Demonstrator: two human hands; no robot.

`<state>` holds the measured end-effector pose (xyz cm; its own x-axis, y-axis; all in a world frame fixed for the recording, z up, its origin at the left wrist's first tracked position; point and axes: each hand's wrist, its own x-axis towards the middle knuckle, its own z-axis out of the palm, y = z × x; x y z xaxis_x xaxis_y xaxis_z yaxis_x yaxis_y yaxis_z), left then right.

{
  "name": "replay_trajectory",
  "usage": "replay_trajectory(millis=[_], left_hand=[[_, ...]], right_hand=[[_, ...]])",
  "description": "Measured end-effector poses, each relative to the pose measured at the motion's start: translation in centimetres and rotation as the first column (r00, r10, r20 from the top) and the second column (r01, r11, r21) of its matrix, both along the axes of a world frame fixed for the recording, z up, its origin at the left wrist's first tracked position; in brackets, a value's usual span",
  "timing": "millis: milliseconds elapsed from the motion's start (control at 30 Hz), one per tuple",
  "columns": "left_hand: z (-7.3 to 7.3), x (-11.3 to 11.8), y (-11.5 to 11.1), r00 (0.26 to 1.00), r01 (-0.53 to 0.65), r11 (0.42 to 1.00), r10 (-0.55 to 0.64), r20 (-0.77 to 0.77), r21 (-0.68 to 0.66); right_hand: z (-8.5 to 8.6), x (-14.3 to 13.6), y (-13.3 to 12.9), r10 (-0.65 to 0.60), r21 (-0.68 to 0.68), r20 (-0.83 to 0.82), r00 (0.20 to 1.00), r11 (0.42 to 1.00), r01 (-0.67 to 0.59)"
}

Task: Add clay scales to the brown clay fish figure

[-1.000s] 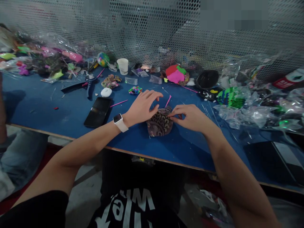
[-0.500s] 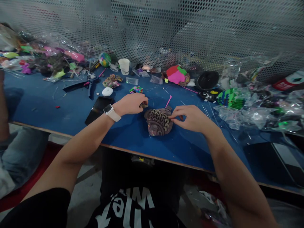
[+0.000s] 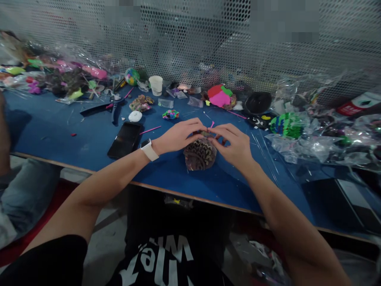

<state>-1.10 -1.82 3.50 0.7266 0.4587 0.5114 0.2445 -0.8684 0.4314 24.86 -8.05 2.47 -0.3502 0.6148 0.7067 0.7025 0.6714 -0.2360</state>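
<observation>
A grey-brown clay fish (image 3: 200,155) with rows of small curved scales lies on the blue table near its front edge. Just above its upper end, my left hand (image 3: 188,133) has its fingers closed on a small olive-brown lump of clay (image 3: 205,134). From the other side my right hand (image 3: 233,143) pinches at the same lump, fingertips almost meeting those of the left. The hands cover the upper part of the fish. A pink stick's flared end (image 3: 212,124) shows just behind the fingers.
Left of my hands lie a black phone (image 3: 125,140), a white case (image 3: 135,116), a pink stick (image 3: 150,130) and dark-handled pliers (image 3: 114,109). A paper cup (image 3: 156,85) and colourful clay pieces line the mesh wall. Plastic bags (image 3: 288,145) crowd the right; another person's arm (image 3: 4,135) is far left.
My left hand has moved right with the clay lump, above the fish. My right hand has left the scales and shifted up and left to the lump. A pink stick is uncovered beside the phone.
</observation>
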Motion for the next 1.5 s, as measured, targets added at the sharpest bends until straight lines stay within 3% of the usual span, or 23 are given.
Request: replay_trajectory(millis=[233, 433, 500, 567, 667, 800, 1000, 1100, 1267, 1500], left_hand=[[-0.6, 0.8, -1.0, 0.986, 0.086, 0.983, -0.061, 0.152, -0.163], [0.2, 1.0, -1.7, 0.999, -0.031, 0.985, 0.035, 0.023, -0.167], [0.6, 0.8, -1.8, 0.997, -0.074, 0.993, 0.071, -0.044, -0.088], [0.9, 0.4, -1.4, 0.987, -0.109, 0.994, 0.110, -0.117, 0.021], [0.7, -0.5, -0.1, 0.958, -0.197, 0.972, 0.219, -0.187, 0.132], [0.0, -1.6, 1.6, 0.875, -0.358, 0.922, 0.387, -0.290, 0.149], [-0.8, -2.2, 1.9, 0.750, -0.386, 0.890, 0.457, -0.478, 0.244], [-1.2, -2.1, 1.7, 0.753, -0.397, 0.877, 0.480, -0.449, 0.271], [-1.4, -1.7, 1.4, 0.778, -0.395, 0.902, 0.430, -0.459, 0.175], [-1.3, -0.6, 0.7, 0.864, -0.273, 0.959, 0.281, -0.418, 0.080]], right_hand=[[-0.8, 0.6, 0.0, -0.048, 0.141, 0.108, 0.993, 0.989, 0.033], [-0.1, 0.2, -0.7, -0.122, 0.054, 0.204, 0.971, 0.992, 0.113], [0.4, 0.9, -0.3, -0.163, 0.012, 0.120, 0.979, 0.987, 0.162], [0.9, 2.5, 0.5, -0.255, -0.014, -0.084, 0.963, 0.967, 0.255], [0.9, 5.5, 2.4, -0.385, -0.101, -0.334, 0.860, 0.922, 0.374], [0.1, 6.6, 3.9, -0.366, -0.242, -0.428, 0.826, 0.927, 0.285], [-0.8, 2.9, 2.8, -0.228, -0.368, -0.372, 0.900, 0.926, 0.082], [-0.8, 1.7, 2.2, -0.205, -0.367, -0.304, 0.930, 0.926, 0.085], [-0.9, 1.3, 2.1, -0.136, -0.334, -0.228, 0.964, 0.941, 0.053], [-0.4, 1.4, 1.9, -0.067, -0.326, -0.086, 0.994, 0.945, 0.035]])
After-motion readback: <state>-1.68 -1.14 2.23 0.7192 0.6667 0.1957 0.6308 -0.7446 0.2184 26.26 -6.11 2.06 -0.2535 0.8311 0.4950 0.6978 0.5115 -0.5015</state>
